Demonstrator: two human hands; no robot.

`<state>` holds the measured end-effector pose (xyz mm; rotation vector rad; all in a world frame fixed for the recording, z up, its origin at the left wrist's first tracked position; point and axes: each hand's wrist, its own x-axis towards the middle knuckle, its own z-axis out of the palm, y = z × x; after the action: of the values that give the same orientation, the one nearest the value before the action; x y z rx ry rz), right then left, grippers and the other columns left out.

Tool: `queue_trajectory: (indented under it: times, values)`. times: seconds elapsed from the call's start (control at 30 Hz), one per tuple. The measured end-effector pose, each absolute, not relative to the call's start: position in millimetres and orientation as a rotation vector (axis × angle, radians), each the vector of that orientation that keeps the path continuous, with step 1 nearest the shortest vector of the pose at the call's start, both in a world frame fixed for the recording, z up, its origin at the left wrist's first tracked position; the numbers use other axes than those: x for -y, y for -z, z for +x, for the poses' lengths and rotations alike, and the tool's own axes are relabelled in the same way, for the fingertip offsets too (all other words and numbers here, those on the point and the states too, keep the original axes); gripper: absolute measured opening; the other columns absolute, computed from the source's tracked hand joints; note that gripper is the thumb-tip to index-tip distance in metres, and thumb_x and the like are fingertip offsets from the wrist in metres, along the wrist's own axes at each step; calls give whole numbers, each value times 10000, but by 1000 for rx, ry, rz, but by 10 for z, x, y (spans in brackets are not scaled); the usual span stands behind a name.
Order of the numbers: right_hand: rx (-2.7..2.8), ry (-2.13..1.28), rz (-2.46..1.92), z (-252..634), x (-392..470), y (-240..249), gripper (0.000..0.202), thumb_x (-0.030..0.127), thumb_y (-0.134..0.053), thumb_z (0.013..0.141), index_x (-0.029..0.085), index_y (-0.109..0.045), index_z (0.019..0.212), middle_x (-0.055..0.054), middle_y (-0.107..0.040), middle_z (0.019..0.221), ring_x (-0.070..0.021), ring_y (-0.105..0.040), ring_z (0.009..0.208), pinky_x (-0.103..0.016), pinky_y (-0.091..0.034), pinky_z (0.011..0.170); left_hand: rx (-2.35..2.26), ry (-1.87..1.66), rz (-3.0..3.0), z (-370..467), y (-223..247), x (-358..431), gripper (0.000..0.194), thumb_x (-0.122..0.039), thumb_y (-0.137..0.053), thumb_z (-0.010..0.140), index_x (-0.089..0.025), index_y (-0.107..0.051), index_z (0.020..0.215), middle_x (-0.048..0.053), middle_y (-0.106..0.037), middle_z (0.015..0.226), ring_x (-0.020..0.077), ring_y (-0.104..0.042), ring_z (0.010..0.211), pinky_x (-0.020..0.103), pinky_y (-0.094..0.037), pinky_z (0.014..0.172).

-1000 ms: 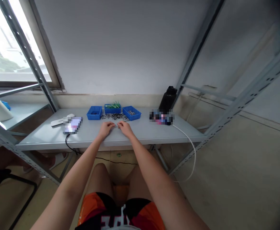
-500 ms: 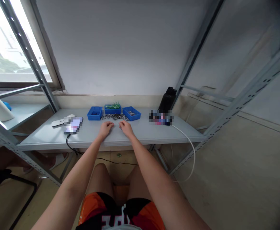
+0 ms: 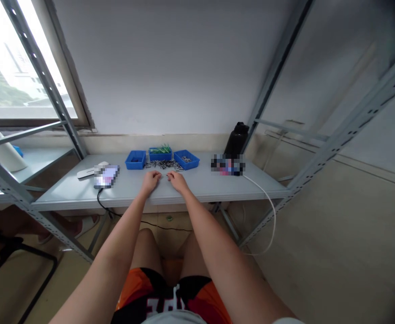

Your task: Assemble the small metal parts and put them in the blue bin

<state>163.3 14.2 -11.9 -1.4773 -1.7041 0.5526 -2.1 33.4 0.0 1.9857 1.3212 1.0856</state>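
My left hand (image 3: 151,182) rests over the front part of the grey table (image 3: 204,189), its fingers pinched together. Facing it from a short distance, my right hand (image 3: 177,182) has its fingertips closed too. Whatever either pinch holds is too small to make out. Just beyond my fingers lies a loose pile of small, thin black and silvery pieces (image 3: 163,164). Three blue trays stand behind and beside the pile. The left tray (image 3: 136,167) holds dark bits, the middle tray (image 3: 160,157) green slender pieces, and the right tray (image 3: 192,164) small pale metallic parts.
A blurred phone (image 3: 106,176) on a black cable and a white object (image 3: 85,173) lie at left. On the right stand a black bottle (image 3: 237,139) and a blurred device (image 3: 227,165) with a white cable (image 3: 273,216). Metal posts frame the table. A person's foot (image 3: 87,225) shows at lower left.
The view has shifted slightly, so the things at left appear a little further right. My hands keep nearly the same pinched pose, and the trays and pile look unchanged.
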Motion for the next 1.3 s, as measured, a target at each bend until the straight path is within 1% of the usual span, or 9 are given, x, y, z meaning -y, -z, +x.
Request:
queue_trajectory:
  times: [0.13,0.33,0.47,0.83,0.9,0.97,1.07,1.2,1.3]
  values:
    - [1710,-536,-1482,1628,-137,129,239,263,-443,918,199,-660,993,-50,-693,853,-193,-612,850,-307,-443,843,-1336,-1084,1989,-28,-14,-315,196,-273,-527,779,-141,-670,752,47,-653,689,179,-548,668,279,-420,676]
    - [1727,-473,-1465,1628,-156,139,251,159,-449,843,200,-611,1031,-64,-654,1072,-184,-585,937,-325,-434,901,-1355,-1083,1985,-30,2,-340,204,-262,-506,787,-140,-666,751,40,-633,646,179,-551,642,285,-432,676]
    - [1806,-463,-1409,1628,-151,135,262,114,-409,818,203,-647,881,-49,-652,1071,-176,-565,1028,-313,-403,970,-1344,-1078,1997,-30,1,-334,202,-247,-506,787,-139,-673,753,47,-651,676,185,-570,675,288,-443,703]
    - [1886,-399,-1413,1625,-122,145,327,72,-423,800,186,-691,949,-66,-671,1098,-188,-580,1061,-316,-409,992,-1326,-1086,1969,-28,-9,-309,194,-229,-511,806,-130,-673,763,60,-668,716,186,-585,695,295,-445,736]
    - [1880,-380,-1428,1625,-124,152,329,69,-431,796,185,-690,962,-65,-671,1098,-182,-585,1051,-309,-414,985,-1329,-1090,1944,-23,-4,-314,201,-233,-513,818,-117,-678,817,68,-673,732,181,-591,687,292,-449,734]
    - [1864,-352,-1450,1619,-118,155,339,69,-434,797,189,-685,991,-65,-662,1115,-177,-586,1051,-302,-420,980,-1341,-1104,1909,-19,1,-318,261,-249,-515,838,-98,-664,991,70,-679,751,177,-603,685,288,-455,726]
    - [1826,-296,-1500,1615,-112,136,366,70,-432,805,186,-671,1058,-77,-638,1161,-174,-583,1059,-297,-424,976,-1354,-1118,1875,-14,7,-326,454,-262,-541,843,-84,-533,1261,49,-671,737,174,-613,680,278,-459,710]
    - [1747,-198,-1598,1734,-181,2,381,126,-445,846,169,-630,1175,-107,-586,1255,-193,-565,1101,-309,-419,987,-1366,-1094,1887,-15,20,-341,414,-208,-538,824,-94,-559,1221,35,-650,704,176,-606,671,280,-450,704]
    - [1653,-120,-1716,1956,-288,-171,414,151,-435,860,126,-596,1241,-171,-538,1309,-260,-509,1188,-388,-386,1029,-1375,-1077,1907,-18,27,-335,359,-171,-525,812,-115,-599,1158,38,-654,721,182,-614,707,286,-446,727]
